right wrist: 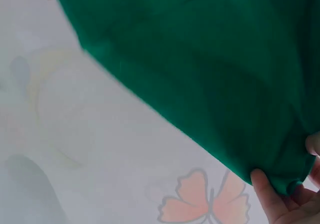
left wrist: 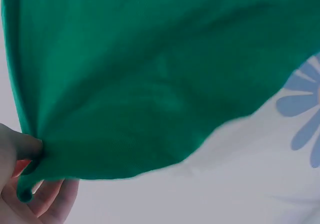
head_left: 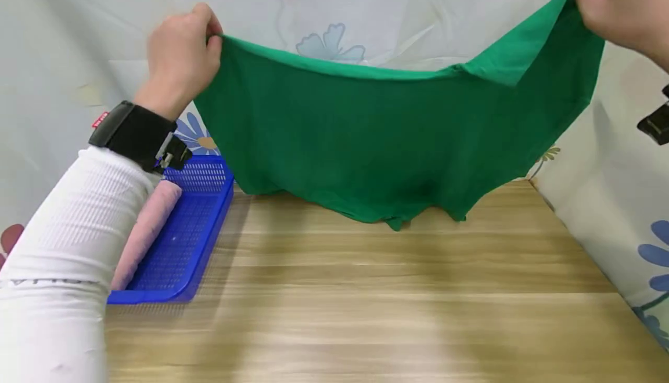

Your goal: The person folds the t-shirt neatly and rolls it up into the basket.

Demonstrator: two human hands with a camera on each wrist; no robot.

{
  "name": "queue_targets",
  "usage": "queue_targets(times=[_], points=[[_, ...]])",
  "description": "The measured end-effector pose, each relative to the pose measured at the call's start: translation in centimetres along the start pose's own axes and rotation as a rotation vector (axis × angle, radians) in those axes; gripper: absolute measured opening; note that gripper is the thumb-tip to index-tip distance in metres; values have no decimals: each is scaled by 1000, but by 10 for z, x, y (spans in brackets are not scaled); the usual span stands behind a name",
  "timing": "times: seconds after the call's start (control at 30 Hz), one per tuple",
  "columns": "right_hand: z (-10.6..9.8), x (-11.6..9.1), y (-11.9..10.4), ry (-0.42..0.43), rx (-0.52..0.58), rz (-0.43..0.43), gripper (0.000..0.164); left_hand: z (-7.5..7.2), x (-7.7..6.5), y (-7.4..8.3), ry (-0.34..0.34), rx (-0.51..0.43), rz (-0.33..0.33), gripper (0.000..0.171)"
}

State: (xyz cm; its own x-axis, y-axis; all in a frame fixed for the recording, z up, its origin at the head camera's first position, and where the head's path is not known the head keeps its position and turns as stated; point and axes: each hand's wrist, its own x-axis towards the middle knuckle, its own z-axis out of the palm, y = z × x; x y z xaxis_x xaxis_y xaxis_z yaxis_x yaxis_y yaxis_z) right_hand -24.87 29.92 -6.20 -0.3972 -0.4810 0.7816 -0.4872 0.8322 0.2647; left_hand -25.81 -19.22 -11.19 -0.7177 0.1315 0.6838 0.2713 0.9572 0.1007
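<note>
A green cloth (head_left: pixel 355 139) hangs stretched between both hands above the table, its lower edge uneven. My left hand (head_left: pixel 180 52) pinches its upper left corner between thumb and fingers; the left wrist view shows the thumb pressing the cloth (left wrist: pixel 130 93) there. Higher up, at the right edge of the head view, my right hand (head_left: pixel 627 8) grips the other upper corner, where a flap of cloth folds over. In the right wrist view the fingers of that hand (right wrist: pixel 290 201) hold the bunched corner of the cloth (right wrist: pixel 215 83).
A blue plastic basket (head_left: pixel 211 238) stands at the left of the wooden table (head_left: pixel 334 313), partly hidden by the left forearm. Inside it lies a pink rolled item (head_left: pixel 148 229). A pale curtain (head_left: pixel 366 6) printed with flowers hangs behind and along the right side.
</note>
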Motion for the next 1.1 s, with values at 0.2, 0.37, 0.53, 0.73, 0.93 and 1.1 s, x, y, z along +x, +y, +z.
queue_targets(times=[0.2,0.37,0.53,0.73,0.93,1.1], points=[[-3,-53,-20,-148,-106,151,16,11,-49,-1,-66,-13,74,17],[0,-95,-35,-268,-115,173,13,27,-92,-8,-105,-14,124,9],[6,-139,-51,-410,-71,194,11,44,-135,-13,-207,-53,133,7],[13,-188,-64,-622,21,264,8,58,-184,-13,-270,-79,186,3],[26,-231,-75,-716,108,218,7,71,-227,-10,-417,-112,188,5],[39,-257,-85,-718,191,178,15,87,-255,-12,-474,-130,160,10]])
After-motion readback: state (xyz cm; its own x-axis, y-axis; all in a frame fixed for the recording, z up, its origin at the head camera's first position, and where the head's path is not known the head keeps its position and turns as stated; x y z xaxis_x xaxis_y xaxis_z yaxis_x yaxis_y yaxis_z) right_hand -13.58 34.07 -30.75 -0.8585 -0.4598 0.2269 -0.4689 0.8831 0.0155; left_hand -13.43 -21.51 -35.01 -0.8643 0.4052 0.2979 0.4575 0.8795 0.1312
